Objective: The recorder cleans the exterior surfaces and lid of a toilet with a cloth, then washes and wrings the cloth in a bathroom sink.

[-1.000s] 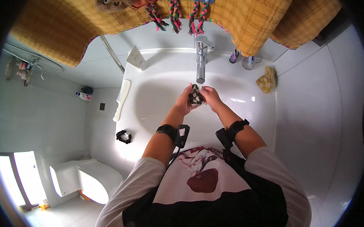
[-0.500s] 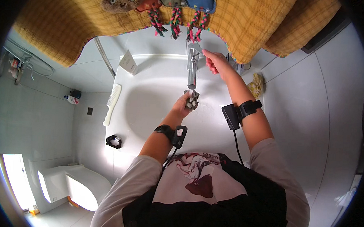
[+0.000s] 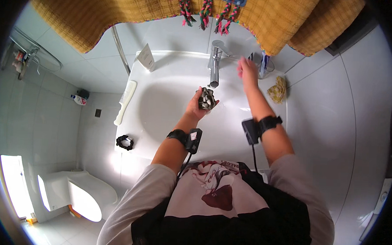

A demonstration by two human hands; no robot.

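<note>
My left hand [image 3: 197, 106] is closed round a lumpy, dark grey-and-white bundle [image 3: 207, 98], held over the white washbasin [image 3: 161, 108]. The bundle looks wet, but its kind is unclear. Just above it is the spout of the chrome tap [image 3: 214, 70], and I see no clear stream between the two. My right hand [image 3: 248, 73] is in the air to the right of the tap, apart from its lever [image 3: 226, 50]. It holds nothing; its fingers are loosely bent and slightly blurred.
Along the basin's left rim are a white tube [image 3: 146, 59], a pale comb [image 3: 125, 103] and a black hair tie [image 3: 124, 142]. A glass with a toothbrush [image 3: 264, 66] and a yellowish crumpled cloth [image 3: 277, 90] sit at the right. A yellow towel [image 3: 166, 9] hangs above.
My right hand has come off the tap lever and moved right and slightly nearer. The pale stream at the spout no longer shows. My left hand still holds the bundle, now more turned up.
</note>
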